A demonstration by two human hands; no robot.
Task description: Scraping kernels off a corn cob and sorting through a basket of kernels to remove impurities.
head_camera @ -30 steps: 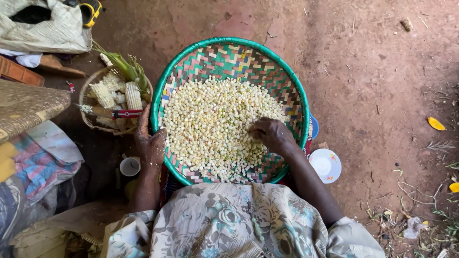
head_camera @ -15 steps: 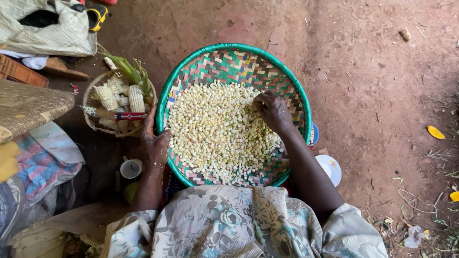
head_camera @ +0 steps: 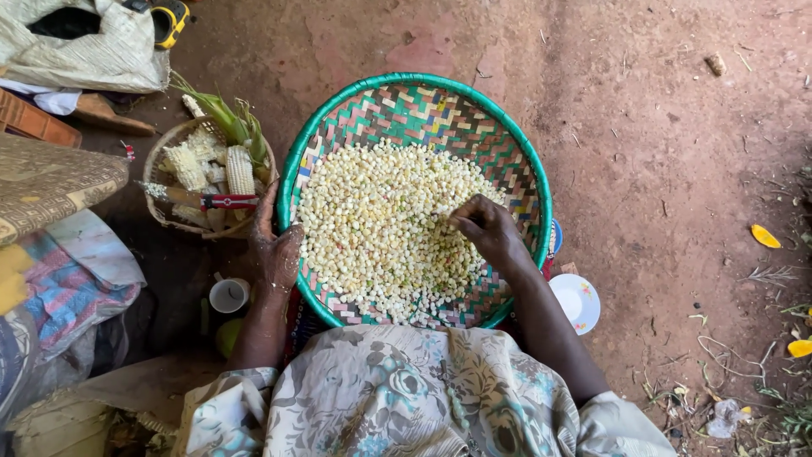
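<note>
The right hand [head_camera: 491, 233] rests on the heap of pale maize kernels [head_camera: 381, 228], its grip pinched shut with fingertips pointing toward the middle of the heap; whether a kernel sits between them I cannot tell. The kernels lie mostly to that hand's left and ahead of it, spread across the floor of the round woven tray [head_camera: 524, 161], so the right hand is the nearer one. The left hand [head_camera: 275, 250] clasps the tray's green rim at its left edge, its grip closed on the rim.

The tray's far half shows bare weave with open room. Just beside the left edge stands a small basket [head_camera: 165, 216] of maize cobs; a white cup [head_camera: 228, 296] lies near the left wrist, and a white plate [head_camera: 577, 300] by the right forearm. Bare earth floor [head_camera: 677, 152] lies beyond.
</note>
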